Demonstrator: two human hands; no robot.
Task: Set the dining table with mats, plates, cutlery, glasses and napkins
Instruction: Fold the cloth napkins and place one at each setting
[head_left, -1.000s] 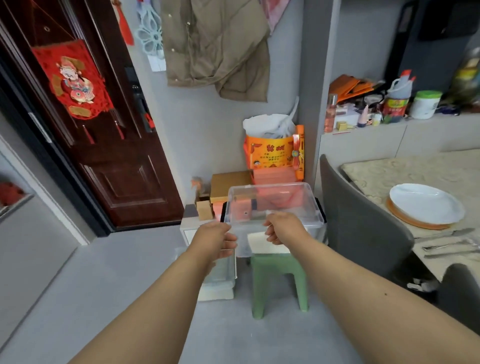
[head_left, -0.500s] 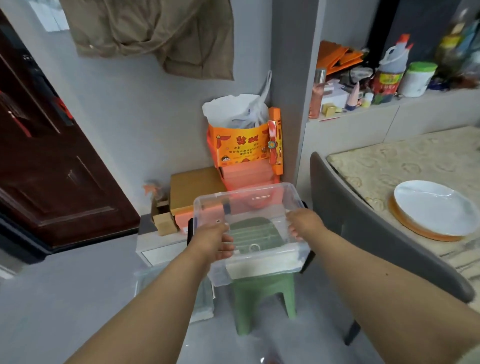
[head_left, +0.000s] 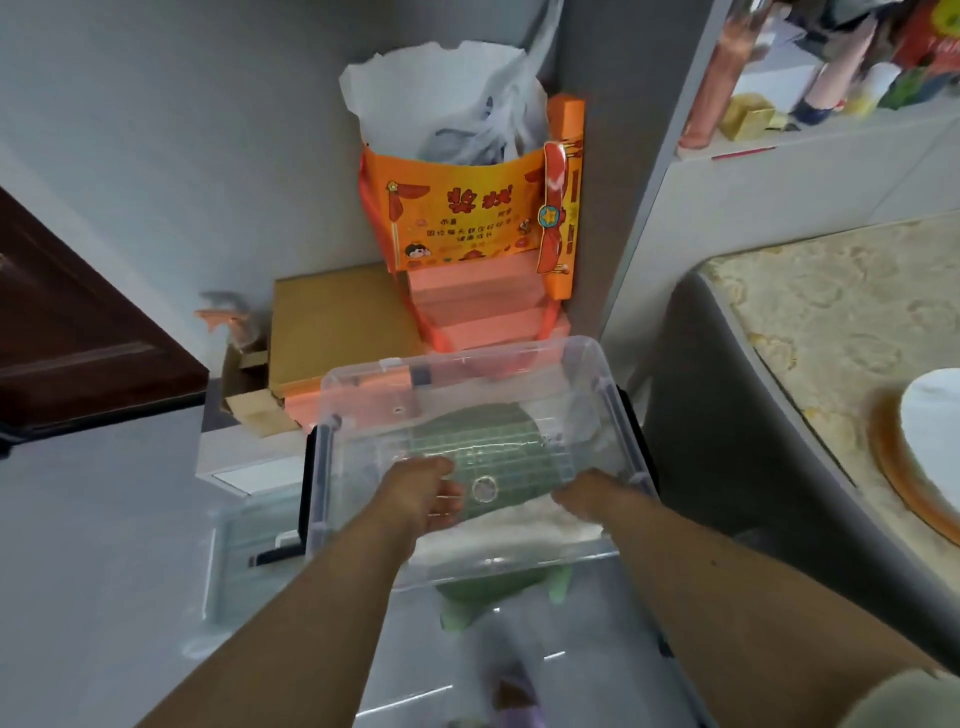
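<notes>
A clear plastic box (head_left: 470, 362) with black latches sits on a green stool (head_left: 470, 603). A white stack of napkins (head_left: 519, 530) lies along the box's near wall. Both my hands reach inside the box. My left hand (head_left: 428, 493) has its fingers curled at the left end of the napkins. My right hand (head_left: 584, 499) rests at their right end, its fingers hidden. At the right edge, a white plate (head_left: 932, 441) sits on a round orange mat (head_left: 891, 467) on the dining table (head_left: 831, 322).
A grey chair (head_left: 727, 441) stands between the box and the table. Cardboard and orange gift boxes (head_left: 467, 218) are stacked behind the stool against the wall. A clear lid (head_left: 244, 551) lies to the left. A dark door (head_left: 78, 332) is at far left.
My view has come closer and tilted down over the box. Both hands have moved from its rim down inside, onto the white napkins.
</notes>
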